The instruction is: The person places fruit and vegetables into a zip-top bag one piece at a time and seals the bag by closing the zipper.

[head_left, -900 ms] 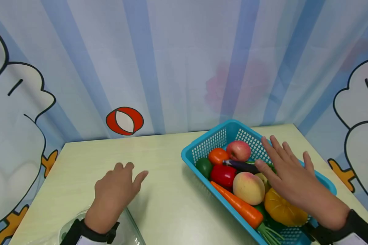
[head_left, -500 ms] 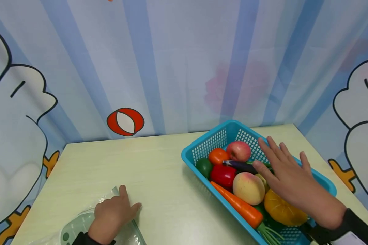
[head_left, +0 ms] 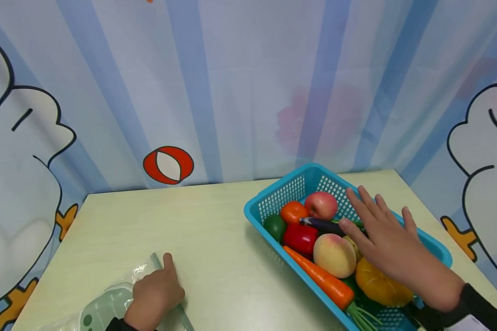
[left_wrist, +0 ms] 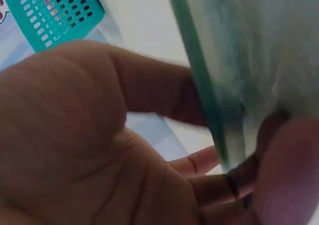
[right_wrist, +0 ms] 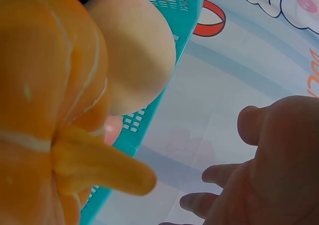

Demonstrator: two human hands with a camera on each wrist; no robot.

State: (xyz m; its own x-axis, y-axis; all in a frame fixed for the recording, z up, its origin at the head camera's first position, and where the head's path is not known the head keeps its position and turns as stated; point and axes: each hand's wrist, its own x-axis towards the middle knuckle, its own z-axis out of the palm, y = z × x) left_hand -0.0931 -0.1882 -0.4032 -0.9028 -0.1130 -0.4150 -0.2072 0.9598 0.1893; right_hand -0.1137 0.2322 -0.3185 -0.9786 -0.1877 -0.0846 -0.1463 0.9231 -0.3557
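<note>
My left hand (head_left: 157,289) is at the near left, with its fingers curled around the green-strip edge of a clear zip bag (head_left: 107,305). The bag lies on the table and shows a pale green pattern with darker spots. In the left wrist view, thumb and fingers meet on either side of the bag (left_wrist: 264,45). My right hand (head_left: 391,250) hovers over a blue basket (head_left: 252,214), fingers spread and holding nothing. Below and beside it are a yellow-orange pumpkin (head_left: 381,286), a peach (head_left: 334,255) and an eggplant (head_left: 320,224), partly hidden by the hand.
The basket also holds a carrot (head_left: 320,279), a red apple (head_left: 321,205), a tomato (head_left: 293,212), a shiny red piece (head_left: 300,237) and a dark green one (head_left: 275,227). A striped curtain (head_left: 248,92) rises behind the pale table (head_left: 215,230).
My left hand has come down and toward me from above the table onto the bag's edge, and its fingers have curled. The right hand has hardly moved.
</note>
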